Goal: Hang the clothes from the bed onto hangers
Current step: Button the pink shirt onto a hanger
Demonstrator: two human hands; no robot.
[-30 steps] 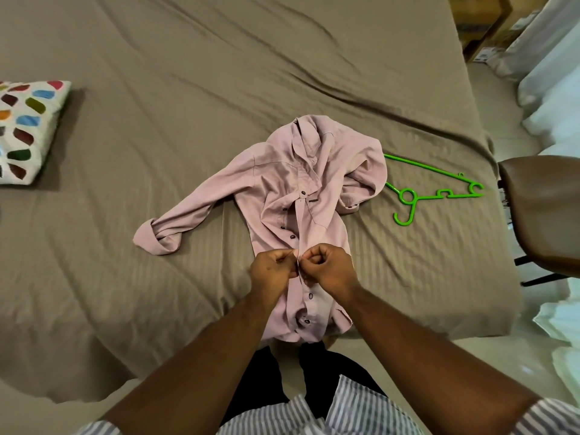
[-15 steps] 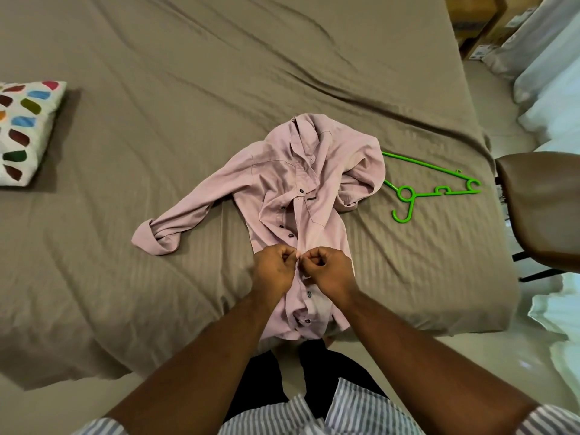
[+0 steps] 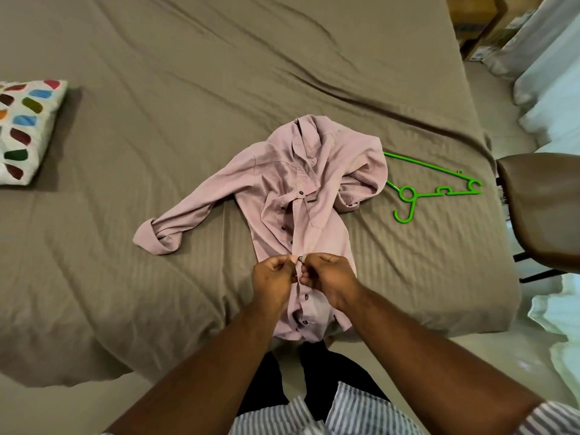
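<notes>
The left hand (image 3: 273, 277) and right hand (image 3: 329, 277) met over the front of the shirt (image 3: 314, 196), each with fingers curled, pinching the fabric edge at a dark button (image 3: 300, 259). The shirt lay spread on the bed (image 3: 188, 73), collar beyond the hands, hem nearer than them. The hanger (image 3: 433, 183) lay beyond and right of the right hand, just beside a bunched sleeve. A pillow (image 3: 25, 130) sat far left.

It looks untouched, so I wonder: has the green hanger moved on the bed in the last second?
No. The green hanger lies where it was on the bed, one end against the pink shirt and its bunched sleeve.
</notes>
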